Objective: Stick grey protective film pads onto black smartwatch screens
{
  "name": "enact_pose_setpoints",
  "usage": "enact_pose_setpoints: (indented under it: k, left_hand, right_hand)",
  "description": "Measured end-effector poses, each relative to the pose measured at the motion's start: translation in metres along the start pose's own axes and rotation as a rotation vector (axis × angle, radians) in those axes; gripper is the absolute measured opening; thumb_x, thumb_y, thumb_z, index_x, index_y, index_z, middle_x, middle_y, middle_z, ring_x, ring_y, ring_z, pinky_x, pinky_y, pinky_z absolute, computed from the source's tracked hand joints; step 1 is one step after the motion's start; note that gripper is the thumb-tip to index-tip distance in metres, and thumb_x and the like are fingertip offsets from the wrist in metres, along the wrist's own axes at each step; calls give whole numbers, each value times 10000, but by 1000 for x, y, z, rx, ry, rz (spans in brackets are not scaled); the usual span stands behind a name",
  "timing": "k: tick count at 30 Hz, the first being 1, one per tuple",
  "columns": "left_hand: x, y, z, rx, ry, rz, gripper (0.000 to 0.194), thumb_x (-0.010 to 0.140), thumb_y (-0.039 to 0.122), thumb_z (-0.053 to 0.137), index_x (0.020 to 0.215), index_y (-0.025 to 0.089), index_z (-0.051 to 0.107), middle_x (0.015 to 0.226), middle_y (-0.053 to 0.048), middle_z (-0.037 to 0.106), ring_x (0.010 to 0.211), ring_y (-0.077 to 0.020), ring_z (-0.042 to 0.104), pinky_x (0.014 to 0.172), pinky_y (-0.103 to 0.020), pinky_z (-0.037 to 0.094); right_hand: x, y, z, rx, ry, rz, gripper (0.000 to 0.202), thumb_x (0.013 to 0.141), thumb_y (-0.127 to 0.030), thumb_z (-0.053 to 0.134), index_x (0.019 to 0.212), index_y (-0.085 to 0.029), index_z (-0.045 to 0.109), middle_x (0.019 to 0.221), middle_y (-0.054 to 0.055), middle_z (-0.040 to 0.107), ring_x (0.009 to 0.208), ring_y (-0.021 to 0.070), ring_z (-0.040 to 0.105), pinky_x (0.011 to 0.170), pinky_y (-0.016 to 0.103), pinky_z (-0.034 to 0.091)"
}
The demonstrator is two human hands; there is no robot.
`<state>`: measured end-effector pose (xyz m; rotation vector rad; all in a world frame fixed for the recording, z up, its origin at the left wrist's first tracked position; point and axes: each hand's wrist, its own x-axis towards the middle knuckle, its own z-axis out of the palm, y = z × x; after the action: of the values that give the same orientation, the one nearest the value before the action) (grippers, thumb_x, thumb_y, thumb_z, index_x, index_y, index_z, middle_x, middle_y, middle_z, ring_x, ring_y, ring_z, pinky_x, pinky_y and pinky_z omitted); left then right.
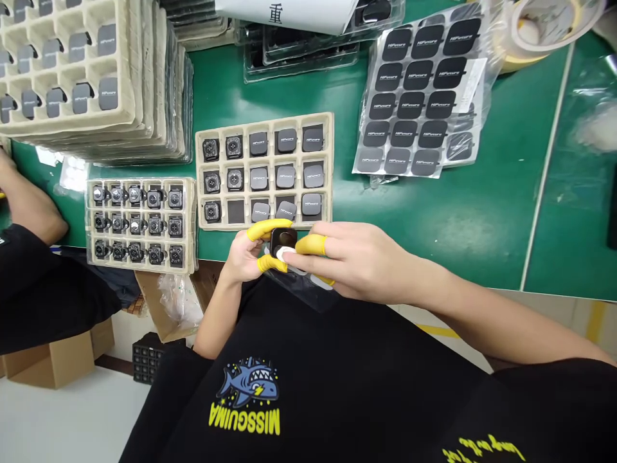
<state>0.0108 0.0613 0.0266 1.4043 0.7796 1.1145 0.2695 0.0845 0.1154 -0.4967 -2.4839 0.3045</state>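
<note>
My left hand, with yellow finger cots on thumb and forefinger, pinches a black smartwatch body by its edges, dark glossy face up. Closed in from the right, my right hand also wears yellow finger cots. Its fingertips press a small white piece against the watch's lower edge; the piece's kind is unclear. Just beyond both hands lies a beige tray. Watch bodies sit in its left columns, grey-filmed watches in the others, and one pocket holds no watch.
A second tray of watches stands at left, below tall stacked trays. Sheets of black HiFuture stickers lie at right, near tape rolls. Another person's arm rests at the far left. A cardboard box stands below the table edge.
</note>
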Motion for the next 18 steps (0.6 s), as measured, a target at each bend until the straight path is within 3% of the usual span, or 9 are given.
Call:
enact_pose_setpoints:
  k: [3,9,12,18]
  left_hand:
    - [-3,5,-4,-22,56,-32,783,780,688,948,1387,219,790,1106,-112,889,934,-286,886,858,-367,731]
    - [-3,5,-5,-25,11,-23,786,761,654,977,1392,221,798,1134,-123,887,961,-284,879,863,-361,722]
    - [-2,4,-3,-32,8,-11,782,773,658,967,1405,231,794,1139,-114,890,986,-278,875,875,-346,715]
    - [2,1,-1,-11,-56,51,781,795,639,961,1446,251,775,1197,-111,885,1013,-268,876,892,-329,714]
  right_hand:
    - [-8,3,-12,94,-81,7,271,1077,-94,572,1266,-188,742,865,32,709,775,187,585,677,318,445]
    - [-18,0,-21,9,53,203,530,1018,-59,651,1491,-298,641,962,15,767,772,176,633,643,310,460]
    - [-12,-3,-16,-13,49,139,541,1009,-35,626,1504,-252,628,956,24,770,780,183,631,672,323,487]
    - [0,-8,-1,-131,84,88,306,1071,-88,593,1357,-155,680,904,62,755,820,214,619,662,336,468]
